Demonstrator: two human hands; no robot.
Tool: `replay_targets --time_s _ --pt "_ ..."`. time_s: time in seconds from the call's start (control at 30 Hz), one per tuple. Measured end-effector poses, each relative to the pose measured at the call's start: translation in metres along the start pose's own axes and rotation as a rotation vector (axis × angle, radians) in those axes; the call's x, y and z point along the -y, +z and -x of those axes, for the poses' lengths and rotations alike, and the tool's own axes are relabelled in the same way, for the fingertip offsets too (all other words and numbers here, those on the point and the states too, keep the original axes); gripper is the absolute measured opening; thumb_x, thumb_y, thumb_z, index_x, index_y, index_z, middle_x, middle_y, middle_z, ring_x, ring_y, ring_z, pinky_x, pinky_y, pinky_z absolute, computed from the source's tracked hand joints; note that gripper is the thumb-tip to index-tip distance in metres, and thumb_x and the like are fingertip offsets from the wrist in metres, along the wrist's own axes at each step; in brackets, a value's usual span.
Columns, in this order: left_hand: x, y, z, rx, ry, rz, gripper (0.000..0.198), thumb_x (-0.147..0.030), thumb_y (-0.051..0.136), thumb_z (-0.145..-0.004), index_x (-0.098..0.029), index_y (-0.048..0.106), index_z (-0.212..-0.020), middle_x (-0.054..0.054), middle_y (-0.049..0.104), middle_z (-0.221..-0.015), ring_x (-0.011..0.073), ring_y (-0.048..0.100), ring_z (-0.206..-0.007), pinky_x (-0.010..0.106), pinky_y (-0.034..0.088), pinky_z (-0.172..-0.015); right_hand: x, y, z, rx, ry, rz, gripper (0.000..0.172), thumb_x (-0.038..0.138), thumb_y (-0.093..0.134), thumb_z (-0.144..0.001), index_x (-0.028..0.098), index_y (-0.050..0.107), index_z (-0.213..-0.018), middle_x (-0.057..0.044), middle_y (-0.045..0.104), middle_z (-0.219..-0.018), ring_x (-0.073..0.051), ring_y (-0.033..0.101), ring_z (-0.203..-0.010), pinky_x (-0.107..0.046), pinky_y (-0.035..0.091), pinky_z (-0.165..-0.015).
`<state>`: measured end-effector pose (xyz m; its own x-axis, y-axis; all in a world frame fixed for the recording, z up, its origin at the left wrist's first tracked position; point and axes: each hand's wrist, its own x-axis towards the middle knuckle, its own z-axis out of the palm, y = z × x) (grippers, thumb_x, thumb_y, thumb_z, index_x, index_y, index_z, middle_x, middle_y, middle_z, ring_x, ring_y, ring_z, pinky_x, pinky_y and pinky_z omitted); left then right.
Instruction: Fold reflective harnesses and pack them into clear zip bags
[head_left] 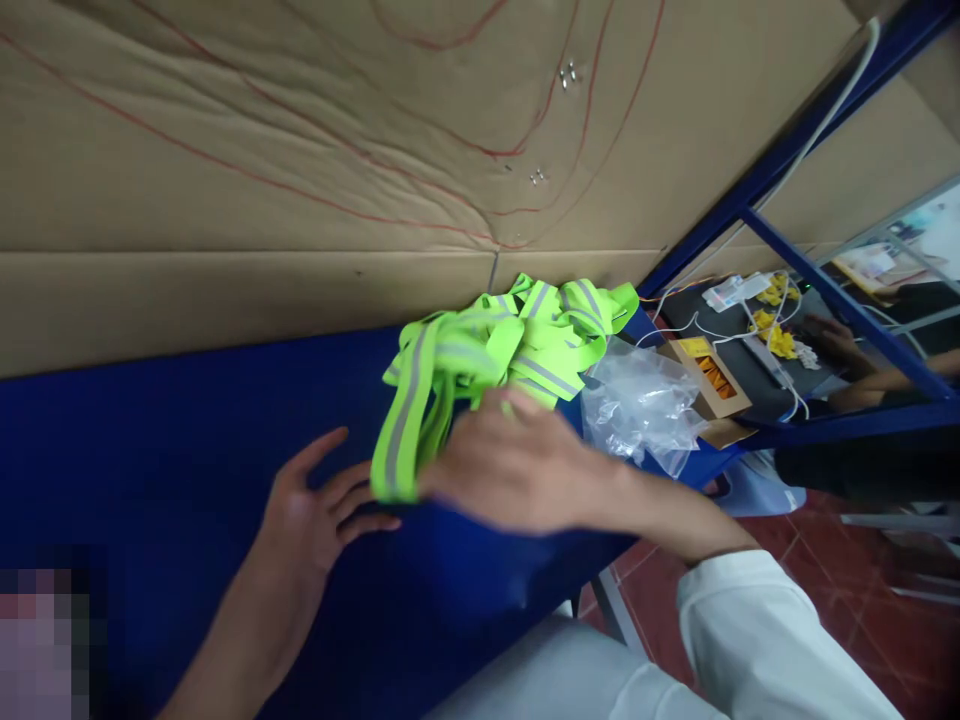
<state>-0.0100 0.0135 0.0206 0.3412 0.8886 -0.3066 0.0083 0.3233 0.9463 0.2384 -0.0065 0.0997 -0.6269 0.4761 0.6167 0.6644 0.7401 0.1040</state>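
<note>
Left grip is unclenched, splayed beside the neon strap on the blue desk; I cannot tell whether the blurred right grip clasps it

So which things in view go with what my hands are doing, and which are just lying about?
In use:
- yellow-green strapping with grey stripes, at both hands: left hand open, right hand blurred
- blue tabletop, beneath it

Apparently just lying about:
- clear plastic bags
- cardboard box with orange contents
- yellow pieces, near another person
</note>
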Motion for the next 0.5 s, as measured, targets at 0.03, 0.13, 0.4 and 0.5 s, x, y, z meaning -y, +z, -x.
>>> replay_targets --time_s 0.03,0.13,0.4,0.5 --pt "-0.006 -0.001 -0.002 0.006 -0.142 0.168 0.079 -0.081 0.051 -0.091 -0.029 0.048 -0.150 0.010 0.075 -0.120 0.0308 0.074 -0.101 0.040 0.064 -0.075 0.022 0.008 0.005 0.026 -0.111 -0.039 0.017 0.034 0.060 -0.103 0.026 0.074 -0.101 0.002 0.070 -0.090 -0.014 0.066 -0.088 -0.033 0.056 -0.082" --pt "-0.019 -0.001 -0.004 0.009 -0.357 0.237 0.084 -0.071 0.078 -0.077 -0.031 0.052 -0.146 0.008 0.074 -0.128 0.0298 0.073 -0.108 0.031 0.063 -0.074 0.056 0.037 0.028 -0.057 -0.315 -0.125 0.016 0.037 0.063 -0.100 0.037 0.077 -0.095 0.006 0.070 -0.086 -0.010 0.065 -0.085 -0.024 0.056 -0.077" --pt "-0.014 0.012 0.011 0.117 -0.284 0.018 0.083 -0.047 0.093 -0.067 -0.031 0.057 -0.140 0.006 0.077 -0.118 0.0317 0.076 -0.101 0.030 0.064 -0.071 0.018 0.038 0.055 -0.085 0.387 -0.390 0.057 0.046 0.069 -0.097 0.019 0.052 -0.144 -0.012 0.069 -0.122 -0.024 0.064 -0.120 -0.040 0.054 -0.100" --pt "0.004 0.002 0.010 0.227 -0.139 -0.014 0.064 -0.042 0.085 -0.079 -0.030 0.059 -0.136 0.007 0.077 -0.113 0.0302 0.077 -0.093 0.032 0.065 -0.068 0.012 0.027 0.054 0.095 0.556 -0.511 0.090 0.062 0.074 -0.089 0.022 0.034 -0.159 -0.020 0.049 -0.153 -0.031 0.047 -0.147 -0.049 0.045 -0.118"
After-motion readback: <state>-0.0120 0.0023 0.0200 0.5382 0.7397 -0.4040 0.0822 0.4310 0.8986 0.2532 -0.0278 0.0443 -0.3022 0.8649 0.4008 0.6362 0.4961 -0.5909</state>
